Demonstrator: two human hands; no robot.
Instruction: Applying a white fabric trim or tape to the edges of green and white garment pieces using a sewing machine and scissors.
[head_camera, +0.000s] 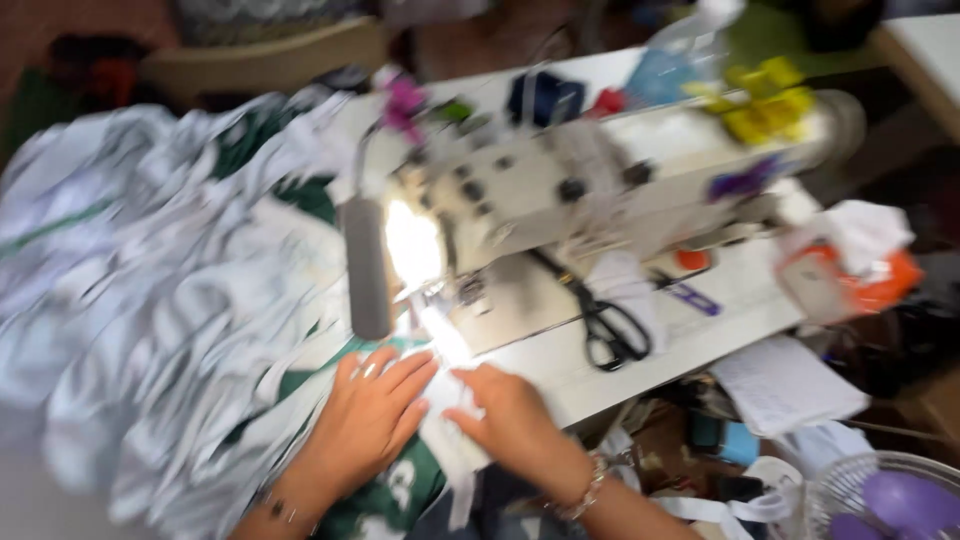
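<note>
A sewing workshop is showing here. A cream industrial sewing machine (560, 190) is standing just beyond the hands, its lamp glowing. Black-handled scissors (610, 325) are lying to their right, and heaped white and green fabric (170, 300) is piling up to their left.

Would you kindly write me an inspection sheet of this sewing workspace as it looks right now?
Surface: white sewing table, mostly covered.
Job's things: white and green fabric heaped at left, fed under the lit needle area of the sewing machine.
Clutter: black scissors, orange-and-white item, papers, yellow pieces on the machine.
Hands: left hand and right hand pressed flat on the fabric, beside each other.
Cables: nothing seen clearly; picture is blurred.
Surroundings: fan at lower right, chair behind.
</note>
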